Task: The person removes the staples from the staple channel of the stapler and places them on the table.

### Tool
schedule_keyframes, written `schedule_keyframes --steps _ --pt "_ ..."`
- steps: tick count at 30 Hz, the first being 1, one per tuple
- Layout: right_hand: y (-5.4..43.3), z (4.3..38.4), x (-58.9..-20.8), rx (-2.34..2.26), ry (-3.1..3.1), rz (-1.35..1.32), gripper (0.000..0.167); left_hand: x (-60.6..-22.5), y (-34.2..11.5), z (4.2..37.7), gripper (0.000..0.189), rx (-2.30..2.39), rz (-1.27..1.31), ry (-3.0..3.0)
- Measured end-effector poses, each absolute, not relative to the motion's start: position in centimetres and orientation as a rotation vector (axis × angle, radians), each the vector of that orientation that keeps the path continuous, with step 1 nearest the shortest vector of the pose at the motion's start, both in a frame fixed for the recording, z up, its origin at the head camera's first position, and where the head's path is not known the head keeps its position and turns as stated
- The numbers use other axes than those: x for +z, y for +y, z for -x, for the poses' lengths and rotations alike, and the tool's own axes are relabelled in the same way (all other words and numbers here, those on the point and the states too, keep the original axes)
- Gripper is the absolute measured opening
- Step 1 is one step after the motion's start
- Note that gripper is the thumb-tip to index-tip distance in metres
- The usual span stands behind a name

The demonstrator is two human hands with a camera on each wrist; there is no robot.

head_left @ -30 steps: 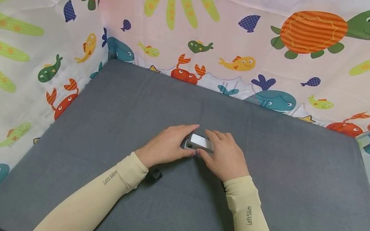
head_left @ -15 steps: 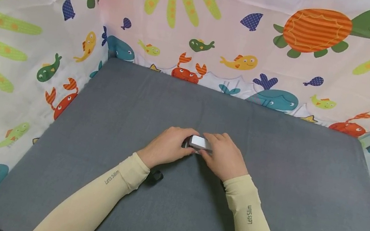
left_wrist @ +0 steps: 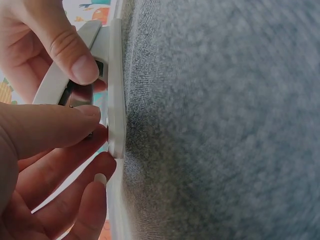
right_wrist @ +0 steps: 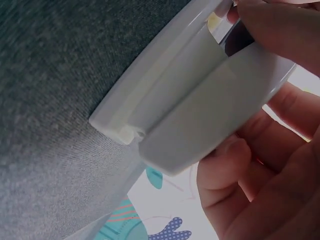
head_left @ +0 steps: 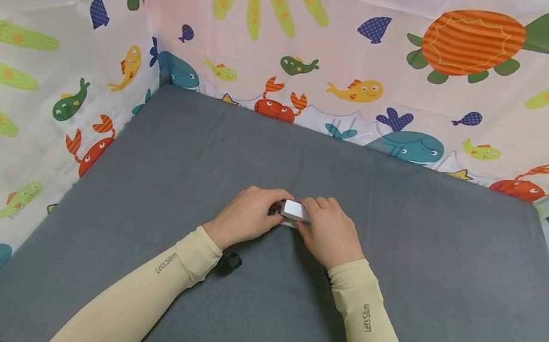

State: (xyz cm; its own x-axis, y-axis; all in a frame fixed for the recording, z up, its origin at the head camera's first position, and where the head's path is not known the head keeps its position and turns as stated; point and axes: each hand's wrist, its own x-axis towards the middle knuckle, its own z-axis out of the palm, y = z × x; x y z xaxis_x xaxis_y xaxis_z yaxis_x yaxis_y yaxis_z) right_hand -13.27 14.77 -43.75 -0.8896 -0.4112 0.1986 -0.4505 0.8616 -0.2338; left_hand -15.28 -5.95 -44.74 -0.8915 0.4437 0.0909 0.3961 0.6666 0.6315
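Observation:
A small white and grey stapler (head_left: 295, 210) stands on the grey padded surface, between both hands. Its upper arm (right_wrist: 200, 107) is tilted up from the flat base (left_wrist: 116, 90), which rests on the cloth. My left hand (head_left: 247, 218) is at the stapler's left end, its thumb and index finger pinching the shiny metal part (left_wrist: 82, 95) under the arm. At the other side my right hand (head_left: 333, 235) grips the upper arm, thumb on the near side and fingers behind. Fingers partly hide the metal part and the stapler's ends.
The grey surface (head_left: 189, 157) extends around the hands on all sides. Behind it and at the left hangs a curtain (head_left: 248, 70) printed with sea animals. A small black device (head_left: 232, 261) sits under the left wrist.
The left thumb and fingers have closed in on the stapler's left end. Its upper arm now sits higher off the base, which shows below it. The right hand has shifted slightly left.

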Motion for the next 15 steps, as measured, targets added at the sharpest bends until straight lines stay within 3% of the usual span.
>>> schedule_keyframes --steps 15 --pt "14.73 13.23 -43.85 0.401 -2.891 -0.691 0.029 -44.64 -5.81 15.13 0.029 1.029 -0.707 2.852"
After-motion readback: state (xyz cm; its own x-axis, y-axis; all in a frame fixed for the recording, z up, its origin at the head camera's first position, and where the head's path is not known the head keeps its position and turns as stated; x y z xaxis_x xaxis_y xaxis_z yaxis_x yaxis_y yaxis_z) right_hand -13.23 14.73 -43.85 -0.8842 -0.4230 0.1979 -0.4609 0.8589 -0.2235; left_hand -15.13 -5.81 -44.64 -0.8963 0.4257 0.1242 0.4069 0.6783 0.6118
